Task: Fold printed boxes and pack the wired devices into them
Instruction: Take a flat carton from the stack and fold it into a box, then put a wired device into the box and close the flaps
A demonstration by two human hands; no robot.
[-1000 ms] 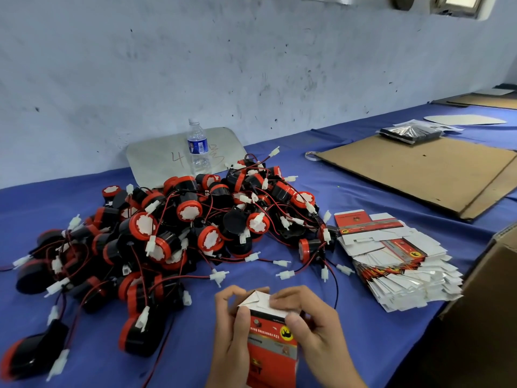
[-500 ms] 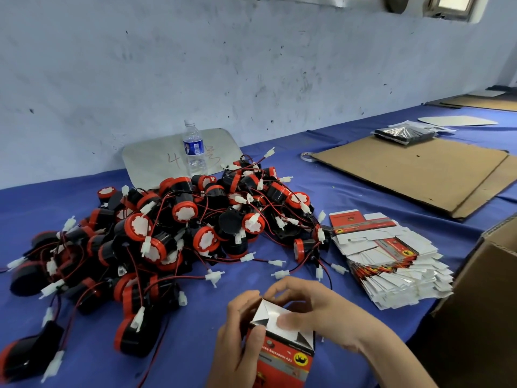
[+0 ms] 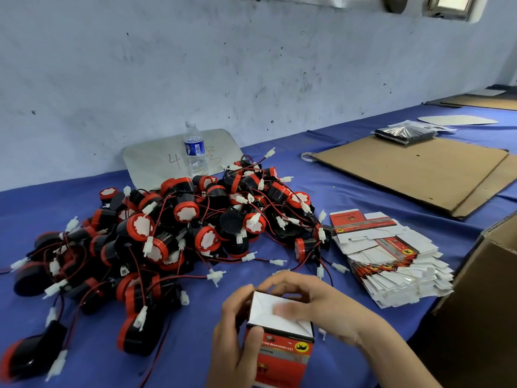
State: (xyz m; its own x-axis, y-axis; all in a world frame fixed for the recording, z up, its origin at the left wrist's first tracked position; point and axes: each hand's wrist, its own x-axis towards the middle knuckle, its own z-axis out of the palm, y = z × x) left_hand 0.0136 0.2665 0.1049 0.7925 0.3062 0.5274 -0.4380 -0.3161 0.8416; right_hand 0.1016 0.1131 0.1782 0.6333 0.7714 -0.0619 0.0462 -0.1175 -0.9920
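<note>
At lower centre, a printed box (image 3: 279, 348) is gripped by the left hand (image 3: 235, 340) while its white end flaps are pressed shut by the right hand (image 3: 313, 301); the wired devices (image 3: 167, 233) and flat boxes (image 3: 391, 261) lie unpacked.

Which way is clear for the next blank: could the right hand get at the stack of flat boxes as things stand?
Probably yes, once free: the stack of flat boxes lies uncovered on the cloth beside the right hand, which now presses the flaps of the box.
</note>
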